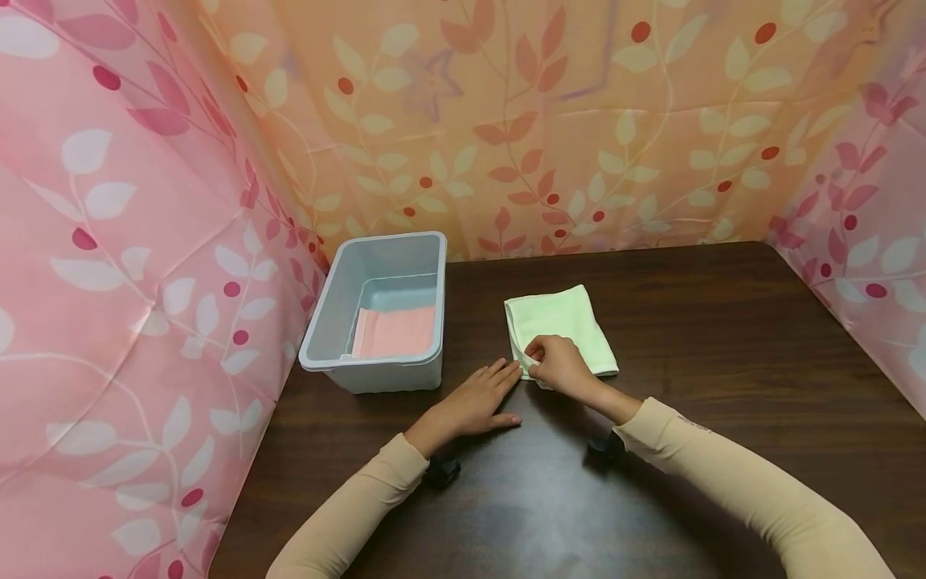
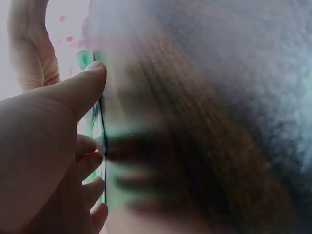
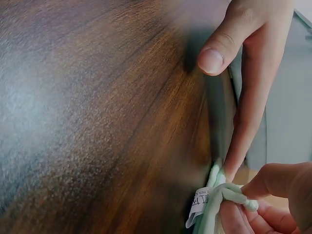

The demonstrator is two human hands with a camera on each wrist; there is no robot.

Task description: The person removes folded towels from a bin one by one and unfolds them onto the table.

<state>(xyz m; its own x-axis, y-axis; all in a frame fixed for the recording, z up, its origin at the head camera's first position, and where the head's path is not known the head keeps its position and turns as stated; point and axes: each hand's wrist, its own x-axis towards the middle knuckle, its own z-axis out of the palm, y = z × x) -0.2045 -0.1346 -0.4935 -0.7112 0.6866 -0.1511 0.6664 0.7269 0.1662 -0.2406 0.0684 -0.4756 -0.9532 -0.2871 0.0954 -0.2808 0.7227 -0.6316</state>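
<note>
light: even, soft glare on table [image 1: 723, 338] | head: sharp | wrists: blurred, close-up

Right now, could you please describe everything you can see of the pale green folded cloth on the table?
The pale green folded cloth looks like soft microfibre, folded into a rough rectangle lying flat on the dark wooden table, right of the grey plastic bin. A small white label shows at its near left corner, where the right hand pinches the bunched edge. The left hand lies flat beside it, fingertips at that corner.
</note>
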